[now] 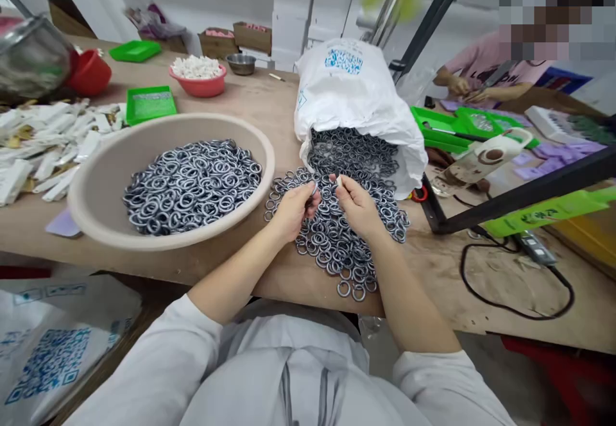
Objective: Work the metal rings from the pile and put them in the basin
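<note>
Grey metallic-looking rings [332, 246] lie in a loose pile on the table, spilling from the mouth of a white sack [353, 102]. Over this pile, my left hand [294, 209] is closed, with what looks like one grey ring [314, 188] pinched between thumb and fingers. My right hand [357, 206] is close beside it, fingers pinched together. Something small and white shows at its thumb tip; whether it is held or worn I cannot tell. Left of my hands, a wide beige basin [96, 221] contains many similar rings.
White plastic pieces [58, 144] are heaped at far left, near a green tray [151, 115]. Behind the basin is a pink bowl [199, 86] of white parts. A black metal frame [520, 188] and a cable [510, 314] are on the right. Another person works at back right.
</note>
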A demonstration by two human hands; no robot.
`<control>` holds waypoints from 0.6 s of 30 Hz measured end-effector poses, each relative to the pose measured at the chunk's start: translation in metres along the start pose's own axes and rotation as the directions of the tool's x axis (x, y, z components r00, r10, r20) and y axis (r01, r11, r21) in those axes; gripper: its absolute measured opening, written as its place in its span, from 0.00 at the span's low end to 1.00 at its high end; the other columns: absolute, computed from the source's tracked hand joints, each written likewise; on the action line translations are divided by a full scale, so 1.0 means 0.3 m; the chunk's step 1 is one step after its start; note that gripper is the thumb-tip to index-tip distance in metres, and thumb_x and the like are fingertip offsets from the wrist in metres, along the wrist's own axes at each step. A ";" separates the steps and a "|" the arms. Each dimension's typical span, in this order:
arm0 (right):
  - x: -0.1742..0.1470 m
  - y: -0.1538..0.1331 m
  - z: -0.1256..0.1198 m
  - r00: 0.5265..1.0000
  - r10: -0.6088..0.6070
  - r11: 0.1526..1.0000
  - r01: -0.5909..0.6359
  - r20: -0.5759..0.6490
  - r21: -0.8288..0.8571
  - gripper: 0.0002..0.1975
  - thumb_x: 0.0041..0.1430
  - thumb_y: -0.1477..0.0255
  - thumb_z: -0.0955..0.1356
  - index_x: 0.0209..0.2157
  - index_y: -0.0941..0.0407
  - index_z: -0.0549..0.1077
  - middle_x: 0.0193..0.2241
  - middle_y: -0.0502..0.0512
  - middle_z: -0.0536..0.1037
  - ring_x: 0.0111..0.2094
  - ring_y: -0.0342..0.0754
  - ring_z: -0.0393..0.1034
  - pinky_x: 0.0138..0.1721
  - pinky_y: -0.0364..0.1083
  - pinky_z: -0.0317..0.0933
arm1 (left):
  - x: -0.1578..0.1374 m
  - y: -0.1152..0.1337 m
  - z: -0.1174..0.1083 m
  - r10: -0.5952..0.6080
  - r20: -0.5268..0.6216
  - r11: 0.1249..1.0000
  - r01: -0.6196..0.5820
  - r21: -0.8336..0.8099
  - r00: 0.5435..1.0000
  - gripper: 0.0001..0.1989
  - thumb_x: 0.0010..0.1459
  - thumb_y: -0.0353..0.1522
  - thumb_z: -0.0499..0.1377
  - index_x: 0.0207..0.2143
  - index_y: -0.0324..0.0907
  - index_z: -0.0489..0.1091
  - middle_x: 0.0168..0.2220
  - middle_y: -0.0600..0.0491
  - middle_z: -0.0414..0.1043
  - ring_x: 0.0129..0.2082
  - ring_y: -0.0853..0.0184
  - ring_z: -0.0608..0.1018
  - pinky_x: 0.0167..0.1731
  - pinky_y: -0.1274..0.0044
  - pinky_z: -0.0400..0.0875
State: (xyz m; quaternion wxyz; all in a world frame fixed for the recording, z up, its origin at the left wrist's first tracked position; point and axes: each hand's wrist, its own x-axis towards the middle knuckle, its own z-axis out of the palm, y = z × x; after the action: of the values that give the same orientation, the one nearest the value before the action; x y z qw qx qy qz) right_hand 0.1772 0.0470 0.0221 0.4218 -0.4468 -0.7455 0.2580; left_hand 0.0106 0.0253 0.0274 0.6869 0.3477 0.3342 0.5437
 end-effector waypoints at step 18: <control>-0.060 -0.123 0.022 0.985 -0.146 0.967 0.123 -0.094 -0.223 0.27 0.66 0.47 0.57 0.28 0.54 0.71 0.26 0.53 0.72 0.29 0.47 0.64 0.32 0.46 0.56 | -0.034 -0.020 0.042 0.013 -0.065 0.999 -0.011 0.031 0.998 0.18 0.58 0.42 0.63 0.24 0.40 0.63 0.20 0.59 0.60 0.18 0.78 0.61 0.18 0.83 0.56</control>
State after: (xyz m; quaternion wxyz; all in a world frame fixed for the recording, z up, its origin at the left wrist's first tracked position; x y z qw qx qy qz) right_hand 0.1592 0.0139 0.0397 0.4274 -0.4518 -0.7736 0.1213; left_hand 0.0223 0.0129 0.0298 0.6669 0.3424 0.3623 0.5538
